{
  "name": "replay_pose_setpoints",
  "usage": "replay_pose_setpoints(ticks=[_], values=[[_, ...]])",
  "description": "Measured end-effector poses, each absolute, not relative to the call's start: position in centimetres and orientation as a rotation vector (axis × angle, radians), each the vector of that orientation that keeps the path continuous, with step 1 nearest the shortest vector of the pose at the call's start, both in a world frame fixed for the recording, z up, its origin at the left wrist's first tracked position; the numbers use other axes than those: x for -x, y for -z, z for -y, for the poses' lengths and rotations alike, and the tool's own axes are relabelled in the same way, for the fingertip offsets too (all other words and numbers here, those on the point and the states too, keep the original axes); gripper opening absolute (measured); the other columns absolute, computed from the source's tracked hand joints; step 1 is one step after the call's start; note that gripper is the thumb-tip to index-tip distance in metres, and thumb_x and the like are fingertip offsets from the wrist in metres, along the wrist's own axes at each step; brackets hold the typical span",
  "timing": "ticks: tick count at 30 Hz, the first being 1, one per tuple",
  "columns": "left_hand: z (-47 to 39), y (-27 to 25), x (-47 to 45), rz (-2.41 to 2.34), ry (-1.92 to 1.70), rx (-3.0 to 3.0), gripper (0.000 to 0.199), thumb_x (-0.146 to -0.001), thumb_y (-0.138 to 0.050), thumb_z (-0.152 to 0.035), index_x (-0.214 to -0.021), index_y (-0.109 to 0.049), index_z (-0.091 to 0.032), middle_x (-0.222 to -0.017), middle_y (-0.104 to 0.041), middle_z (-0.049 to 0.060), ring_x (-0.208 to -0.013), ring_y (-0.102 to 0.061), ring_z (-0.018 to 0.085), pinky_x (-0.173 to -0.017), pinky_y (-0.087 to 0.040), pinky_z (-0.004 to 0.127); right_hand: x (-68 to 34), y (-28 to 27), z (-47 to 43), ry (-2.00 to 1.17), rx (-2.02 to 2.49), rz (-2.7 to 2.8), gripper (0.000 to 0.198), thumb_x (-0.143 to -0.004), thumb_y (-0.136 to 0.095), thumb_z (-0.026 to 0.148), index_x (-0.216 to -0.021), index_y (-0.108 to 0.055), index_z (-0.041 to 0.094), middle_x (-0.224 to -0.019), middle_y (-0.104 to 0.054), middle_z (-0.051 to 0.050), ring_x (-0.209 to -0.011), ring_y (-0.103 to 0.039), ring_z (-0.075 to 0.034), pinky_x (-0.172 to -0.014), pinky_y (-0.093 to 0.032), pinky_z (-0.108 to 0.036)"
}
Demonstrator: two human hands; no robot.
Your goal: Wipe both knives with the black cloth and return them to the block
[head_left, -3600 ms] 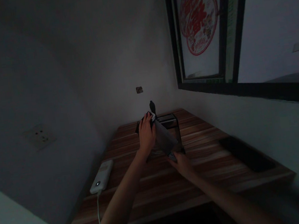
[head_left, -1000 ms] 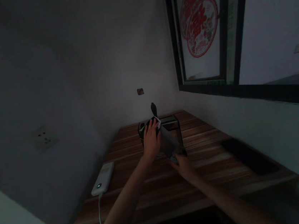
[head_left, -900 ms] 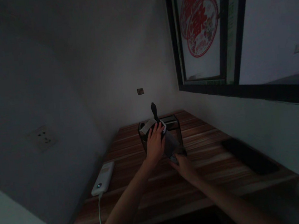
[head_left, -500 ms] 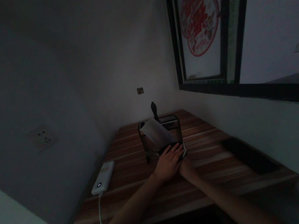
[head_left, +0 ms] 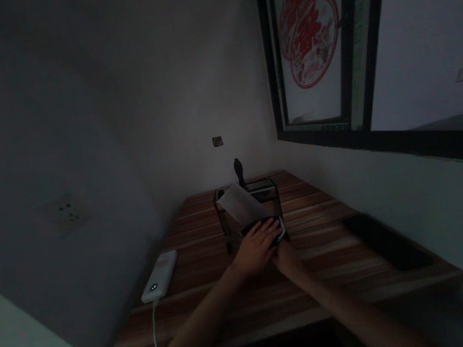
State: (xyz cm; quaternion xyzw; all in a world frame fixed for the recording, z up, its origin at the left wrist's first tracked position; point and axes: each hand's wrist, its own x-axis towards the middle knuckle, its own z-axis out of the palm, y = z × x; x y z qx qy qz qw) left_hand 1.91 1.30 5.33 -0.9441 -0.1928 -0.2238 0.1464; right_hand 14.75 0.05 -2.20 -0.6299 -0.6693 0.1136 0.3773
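Observation:
My left hand (head_left: 256, 246) lies over a dark rounded piece with a pale edge (head_left: 280, 228), its fingers stretched out flat on top. Just below and to the right is my right hand (head_left: 285, 257); its fingers are hidden behind the left hand and the dark piece. A broad, flat grey panel (head_left: 241, 204) slants up and left from the dark piece; its kind is unclear in the dim light. Behind it stands a black-framed rack (head_left: 278, 196). A black bulb-ended handle (head_left: 238, 171) rises upright at the rack's back.
The wood-grain table (head_left: 201, 271) runs back to the wall. A white power bank (head_left: 160, 276) with a cable (head_left: 155, 332) lies at left, and a flat black slab (head_left: 385, 240) at right. A framed window (head_left: 322, 129) fills the right wall above.
Both hands have shifted slightly left, and the dark piece's pale edge has moved left and up with them. The rack, power bank and black slab stay put.

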Motion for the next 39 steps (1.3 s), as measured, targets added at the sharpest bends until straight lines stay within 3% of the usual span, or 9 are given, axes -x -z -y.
replay_pose_setpoints(ticks=[8,14,21,33,39], values=[[-3.6,-8.8,-0.4,0.764,0.923,2.624,0.043,-0.087,-0.037,-0.017,-0.129,-0.034,-0.018,-0.139,-0.035,0.007,-0.133,-0.021,0.015,-0.108,-0.021,0.042,-14.6,0.7,0.5,-0.264,1.585,1.772,0.039,-0.080,-0.048,0.040,-0.108,-0.056,0.014,-0.094,-0.066,-0.013,-0.087,-0.061,-0.023,-0.073,-0.042,-0.028],[-5.4,-10.9,0.2,0.907,1.168,2.487,0.041,-0.089,-0.033,-0.018,-0.129,-0.033,-0.020,-0.139,-0.035,0.007,-0.132,-0.022,0.016,-0.109,-0.019,0.043,-14.6,0.9,0.5,-0.255,1.572,1.749,0.036,-0.081,-0.046,0.045,-0.098,-0.060,0.016,-0.085,-0.067,-0.011,-0.079,-0.062,-0.022,-0.067,-0.041,-0.026],[-6.7,-11.9,-0.1,1.029,1.341,2.359,0.044,-0.091,-0.028,-0.021,-0.134,-0.024,-0.020,-0.140,-0.034,0.007,-0.132,-0.022,0.016,-0.108,-0.020,0.042,-14.6,1.1,0.4,-0.235,1.582,1.754,0.039,-0.081,-0.046,0.045,-0.103,-0.059,0.015,-0.088,-0.066,-0.012,-0.080,-0.062,-0.023,-0.067,-0.041,-0.027],[-4.7,-10.4,-1.5,1.056,1.129,2.330,0.043,-0.089,-0.032,-0.020,-0.132,-0.031,-0.021,-0.142,-0.030,0.005,-0.134,-0.017,0.017,-0.108,-0.019,0.044,-14.6,0.6,0.7,-0.285,1.570,1.763,0.035,-0.081,-0.048,0.042,-0.101,-0.059,0.016,-0.092,-0.066,-0.012,-0.084,-0.062,-0.022,-0.070,-0.042,-0.027],[-2.0,-7.2,-2.8,0.915,0.863,2.480,0.046,-0.087,-0.039,-0.021,-0.132,-0.032,-0.021,-0.142,-0.030,0.004,-0.134,-0.016,0.017,-0.109,-0.019,0.043,-14.7,0.8,0.4,-0.339,1.622,1.755,0.033,-0.077,-0.052,0.026,-0.108,-0.057,0.016,-0.100,-0.065,-0.012,-0.094,-0.059,-0.022,-0.079,-0.042,-0.028]])
